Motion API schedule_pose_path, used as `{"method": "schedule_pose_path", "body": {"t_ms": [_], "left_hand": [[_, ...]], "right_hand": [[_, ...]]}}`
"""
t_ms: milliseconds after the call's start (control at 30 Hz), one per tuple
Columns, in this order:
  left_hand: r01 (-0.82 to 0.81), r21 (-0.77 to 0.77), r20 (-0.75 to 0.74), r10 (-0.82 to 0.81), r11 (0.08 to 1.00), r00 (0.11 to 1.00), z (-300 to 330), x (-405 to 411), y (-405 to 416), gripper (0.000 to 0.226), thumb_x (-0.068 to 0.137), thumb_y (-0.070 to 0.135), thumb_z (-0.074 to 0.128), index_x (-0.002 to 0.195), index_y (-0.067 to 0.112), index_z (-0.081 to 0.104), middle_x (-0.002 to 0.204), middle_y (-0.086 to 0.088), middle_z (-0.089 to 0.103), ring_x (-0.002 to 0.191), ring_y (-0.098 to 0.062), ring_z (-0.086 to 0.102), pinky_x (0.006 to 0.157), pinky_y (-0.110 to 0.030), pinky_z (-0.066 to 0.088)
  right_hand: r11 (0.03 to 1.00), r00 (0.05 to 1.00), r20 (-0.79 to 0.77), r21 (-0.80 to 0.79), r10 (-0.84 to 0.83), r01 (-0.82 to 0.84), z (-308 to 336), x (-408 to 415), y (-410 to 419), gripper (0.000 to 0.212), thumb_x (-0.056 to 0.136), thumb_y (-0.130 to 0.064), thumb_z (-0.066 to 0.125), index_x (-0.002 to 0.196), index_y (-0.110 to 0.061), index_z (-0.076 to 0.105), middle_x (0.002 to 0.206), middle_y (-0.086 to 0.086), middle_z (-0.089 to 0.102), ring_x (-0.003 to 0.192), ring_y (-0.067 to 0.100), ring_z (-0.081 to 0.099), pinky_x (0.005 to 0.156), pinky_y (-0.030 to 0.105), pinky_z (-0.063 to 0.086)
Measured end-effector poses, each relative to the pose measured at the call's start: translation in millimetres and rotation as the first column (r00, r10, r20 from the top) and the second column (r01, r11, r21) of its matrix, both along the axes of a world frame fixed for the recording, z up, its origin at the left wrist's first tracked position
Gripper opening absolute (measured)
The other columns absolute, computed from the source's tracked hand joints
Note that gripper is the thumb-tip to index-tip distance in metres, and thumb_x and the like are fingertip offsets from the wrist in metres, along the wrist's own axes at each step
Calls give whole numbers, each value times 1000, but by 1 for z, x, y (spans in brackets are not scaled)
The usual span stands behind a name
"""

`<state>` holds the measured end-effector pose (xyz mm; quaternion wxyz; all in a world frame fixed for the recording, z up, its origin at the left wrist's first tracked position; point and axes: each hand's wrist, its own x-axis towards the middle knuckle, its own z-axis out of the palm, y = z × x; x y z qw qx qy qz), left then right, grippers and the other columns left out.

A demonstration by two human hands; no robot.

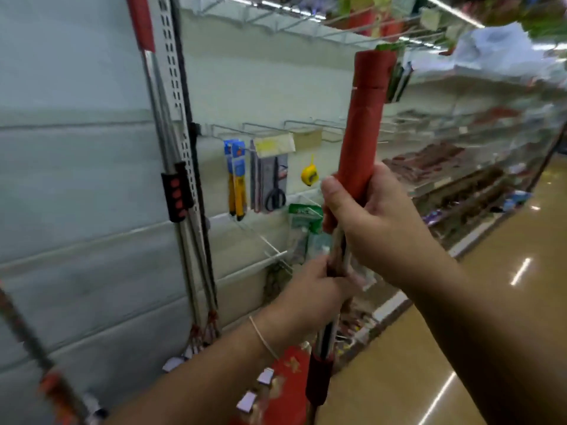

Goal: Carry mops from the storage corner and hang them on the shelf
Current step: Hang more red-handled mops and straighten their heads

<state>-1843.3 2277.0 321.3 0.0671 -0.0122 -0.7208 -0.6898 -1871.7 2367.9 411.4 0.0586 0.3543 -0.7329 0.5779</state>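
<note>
Store shelving (460,167) runs along a shop aisle with a glossy tan floor (460,348), and a pale slatted wall panel (76,179) fills the space to the left of both hands. From the head view, the right hand (374,222) grips the lower end of the red foam handle (366,127) of a mop pole held upright, thumb pressed on the near side of the foam. Just below it, the left hand (313,289) is curled round the bare metal shaft (334,256) of the same bundle; a thin band circles that wrist. Beneath the left hand a red and black collar (319,378) sits on the shaft. Well to the left of the hands, other mops (171,167) with red grips already hang against the slotted upright. Behind the hands, pegs carry packaged utility knives (236,179), scissors (274,185) and a yellow tape measure (309,176). Much of the picture is motion-blurred.
</note>
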Motion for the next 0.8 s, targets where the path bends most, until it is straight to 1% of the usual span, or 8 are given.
{"method": "schedule_pose_path", "body": {"t_ms": [100,233,333,400,467,600,700,800], "left_hand": [[-112,20,18,112,993,994,11,-4,-12,21,74,20,63,63,4,54,53,-11,47,55,-26,46,67,-42,40],[-235,55,-7,236,970,972,26,-2,-35,18,79,10,61,73,-6,55,56,-16,46,54,-29,47,71,-50,46],[-313,61,-16,314,948,949,38,3,-53,20,70,15,63,62,-3,57,51,-15,47,51,-29,46,67,-43,41],[-368,73,-1,369,927,929,49,9,-67,17,67,13,64,52,11,58,48,-14,48,49,-27,47,64,-39,40],[-403,65,5,403,913,915,60,16,-82,24,76,7,63,53,12,55,49,-12,48,49,-27,47,61,-37,41],[-444,71,-18,447,893,895,78,22,-111,30,89,-2,53,61,7,51,53,-14,45,51,-26,45,60,-37,40],[-437,4,-54,437,899,898,85,22,-131,30,90,-1,53,61,7,52,56,-14,46,53,-27,46,64,-37,43],[-428,-28,-75,425,904,902,89,21,-151,26,91,1,52,66,8,51,57,-13,48,54,-26,47,61,-34,45]], "right_hand": [[993,991,-60,-3,120,-120,6,-17,-22,21,97,-35,58,103,-17,51,87,26,61,76,41,63,65,58,52],[977,972,-101,-4,212,-213,18,-28,-57,26,95,-40,58,101,-16,50,87,23,63,73,37,64,63,55,54],[959,955,-99,-6,280,-282,32,-30,-84,23,96,-40,58,97,-18,49,83,17,63,69,31,67,57,45,58],[946,941,-101,-5,322,-324,45,-28,-102,25,96,-42,57,98,-18,49,85,15,65,71,30,69,58,44,58],[932,925,-120,10,362,-363,57,-23,-119,27,97,-40,56,102,-14,50,83,13,65,68,27,69,56,40,57],[906,904,-79,-14,421,-423,74,-18,-149,27,100,-34,54,109,-9,49,77,8,59,53,11,59,44,18,46],[913,911,-74,-24,406,-408,79,-18,-167,29,99,-36,54,110,-10,49,83,12,63,60,14,63,49,24,52],[915,914,-81,-30,399,-402,85,-19,-181,28,99,-36,54,111,-12,49,86,15,64,64,16,65,59,39,61]]}}
